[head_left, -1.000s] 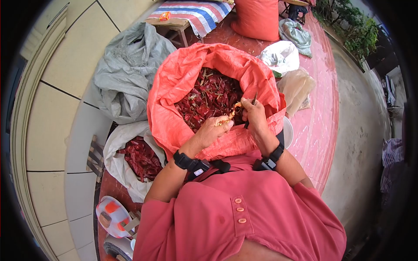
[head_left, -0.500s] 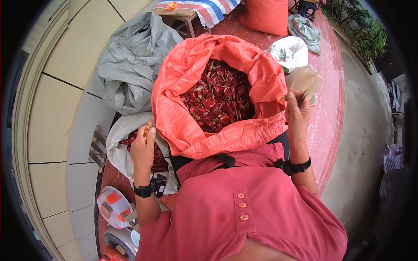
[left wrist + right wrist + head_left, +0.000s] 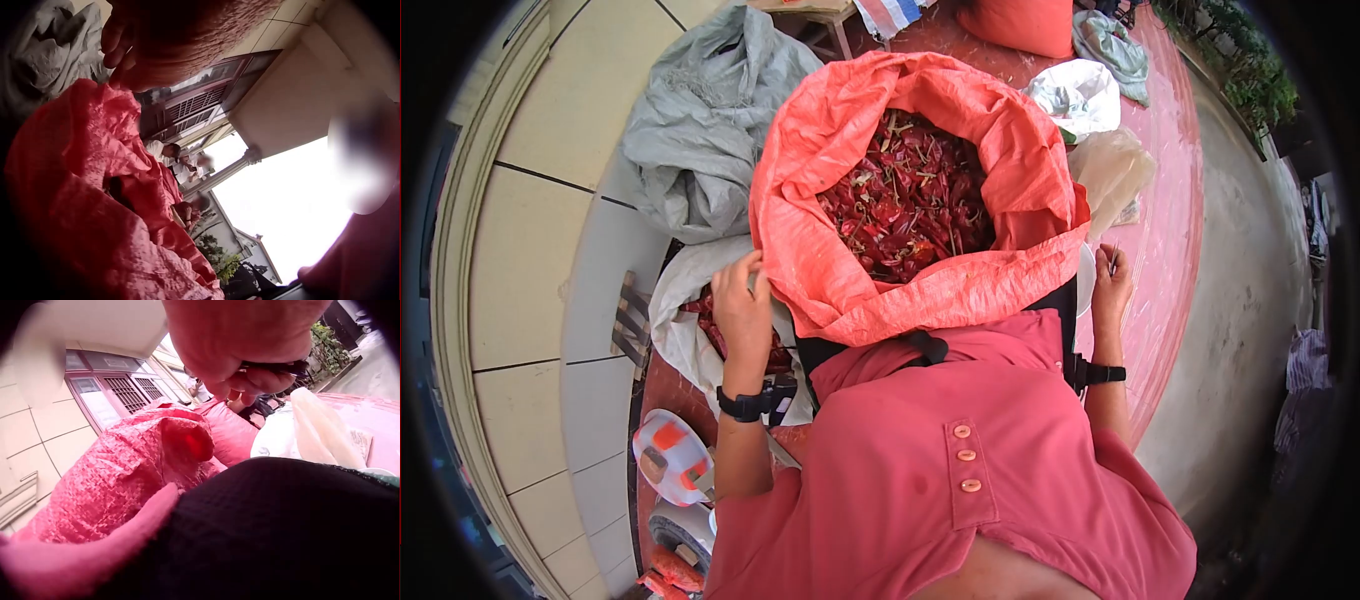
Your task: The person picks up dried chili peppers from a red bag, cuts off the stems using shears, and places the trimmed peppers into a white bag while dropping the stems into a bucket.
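Note:
A large red woven bag full of dried red chillies stands in front of the person. At its left rim is the left hand, fingers loosely bent and nothing seen in them; the left wrist view shows its fingertips beside the bag's folds, contact unclear. Off the bag's right side, the right hand curls its fingers round a slim dark tool; in the right wrist view the tool lies across the palm of that hand.
Left of the red bag lie a grey sack and a white sack with more chillies. A white bag, a beige bag and part of a white bowl are on the right. A basin sits lower left.
The orange piece between the left fingertips is gone from view, and that hand has moved to the bag's left rim. The right hand has moved outward and down from the right rim.

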`<state>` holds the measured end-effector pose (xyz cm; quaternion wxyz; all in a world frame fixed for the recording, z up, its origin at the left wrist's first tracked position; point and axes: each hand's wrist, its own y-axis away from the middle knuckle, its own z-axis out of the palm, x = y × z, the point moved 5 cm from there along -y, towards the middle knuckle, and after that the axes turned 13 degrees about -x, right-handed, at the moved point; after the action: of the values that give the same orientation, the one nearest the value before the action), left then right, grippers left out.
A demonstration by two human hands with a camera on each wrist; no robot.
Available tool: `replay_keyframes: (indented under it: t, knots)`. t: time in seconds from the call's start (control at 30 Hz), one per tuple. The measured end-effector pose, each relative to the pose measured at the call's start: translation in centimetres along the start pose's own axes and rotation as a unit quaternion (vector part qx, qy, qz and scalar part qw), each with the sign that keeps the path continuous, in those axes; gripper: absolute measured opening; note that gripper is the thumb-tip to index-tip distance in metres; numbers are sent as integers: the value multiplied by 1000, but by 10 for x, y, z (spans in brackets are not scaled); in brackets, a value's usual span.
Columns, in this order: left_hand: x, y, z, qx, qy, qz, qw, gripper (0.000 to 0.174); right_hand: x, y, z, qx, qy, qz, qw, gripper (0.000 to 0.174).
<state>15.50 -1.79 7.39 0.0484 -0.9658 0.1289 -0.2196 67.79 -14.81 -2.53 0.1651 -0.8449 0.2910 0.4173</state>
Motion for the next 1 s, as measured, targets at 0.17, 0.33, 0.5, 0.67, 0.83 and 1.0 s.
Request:
replay_keyframes:
  t: [0.17,0.33,0.5,0.67,0.83,1.0]
  knots:
    - [98,-46,90,-256,24,241,936,34,-55,-2,0,12,-95,-84,992,13]
    - [84,-78,185,-346,-67,153,923,28,-102,16,-3,-22,1,-128,992,9]
    - [96,-73,149,-264,29,121,956,19,-107,22,-5,-38,-6,-153,987,10]
    - [112,-69,109,-230,222,96,943,20,-156,23,30,-201,-159,-146,956,10]
    - [124,-67,102,-268,590,-23,761,22,-178,31,105,-395,-250,-103,878,16]
    - [135,-58,91,-256,716,-51,648,26,-201,43,111,-420,-251,-87,868,14]
